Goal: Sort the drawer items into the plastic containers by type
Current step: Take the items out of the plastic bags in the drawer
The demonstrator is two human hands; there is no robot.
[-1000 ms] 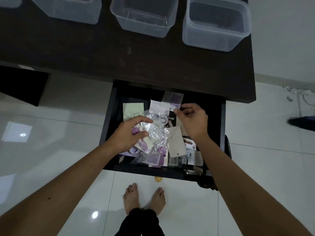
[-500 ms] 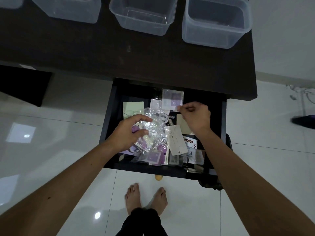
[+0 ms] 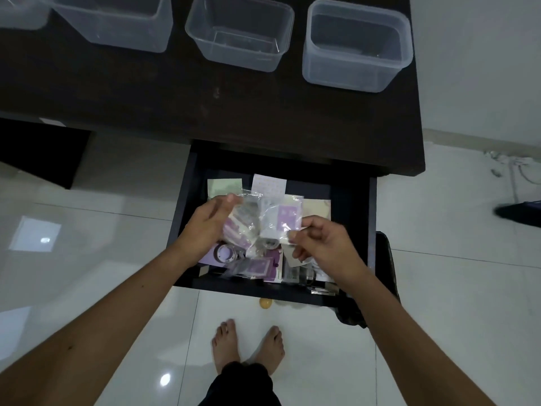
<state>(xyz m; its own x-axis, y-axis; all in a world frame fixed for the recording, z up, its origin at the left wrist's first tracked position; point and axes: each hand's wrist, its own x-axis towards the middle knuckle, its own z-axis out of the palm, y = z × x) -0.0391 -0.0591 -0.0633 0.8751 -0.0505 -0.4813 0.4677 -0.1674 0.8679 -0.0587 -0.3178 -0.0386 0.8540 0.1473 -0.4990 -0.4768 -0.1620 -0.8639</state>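
I see a clear plastic packet [image 3: 279, 219] with a purple card inside, held over the open drawer [image 3: 181, 227], at 6 o'clock from the middle container [image 3: 240, 33]. My right hand [image 3: 325, 244] pinches its lower corner between thumb and forefinger. My left hand [image 3: 210, 227], at 9 o'clock of it, curls its fingers round a crinkled clear bag [image 3: 248, 218]. Loose cards and tape fill the drawer under the dark desk [image 3: 146, 98].

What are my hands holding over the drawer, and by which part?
Both hold clear plastic packets: the left hand grips a crinkled bundle at its left side; the right hand pinches a purple-printed packet by its lower corner.
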